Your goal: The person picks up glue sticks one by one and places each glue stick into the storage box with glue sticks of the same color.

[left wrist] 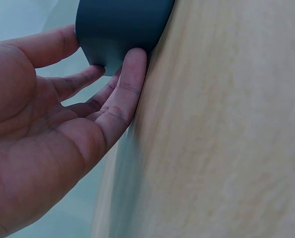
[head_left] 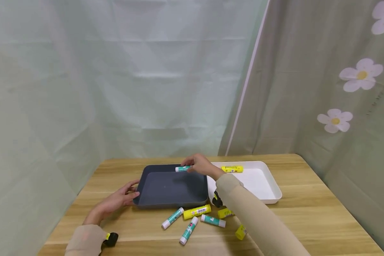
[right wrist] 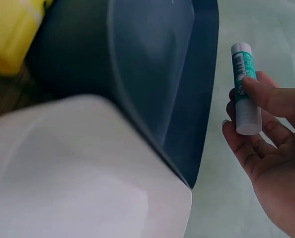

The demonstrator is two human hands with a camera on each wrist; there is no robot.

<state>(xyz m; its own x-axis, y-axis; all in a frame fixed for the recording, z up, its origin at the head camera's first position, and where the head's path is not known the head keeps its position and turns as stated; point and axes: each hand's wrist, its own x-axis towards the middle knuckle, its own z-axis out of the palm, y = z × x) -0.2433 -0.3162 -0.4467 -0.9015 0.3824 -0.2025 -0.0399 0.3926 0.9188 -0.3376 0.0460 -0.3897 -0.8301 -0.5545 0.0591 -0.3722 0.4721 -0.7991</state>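
Observation:
My right hand (head_left: 203, 166) pinches a teal glue stick with white ends (right wrist: 245, 67) between thumb and fingers, above the far part of the dark grey tray (head_left: 163, 188). That tray's floor shows bare. At its left end, my left hand (head_left: 118, 200) touches the outer wall, fingertips low against the side and thumb near the rim, as the left wrist view shows. To the right, the white tray (head_left: 264, 186) stands against the dark one and holds a yellow glue stick (head_left: 232, 169). My right forearm covers part of this white tray.
In front of the trays lie several glue sticks: a yellow one (head_left: 196, 212), a teal one (head_left: 172, 218), another teal one (head_left: 188, 230) and more beside my right sleeve (head_left: 252, 213). The wooden table (head_left: 310, 209) backs onto a hanging curtain (head_left: 179, 89).

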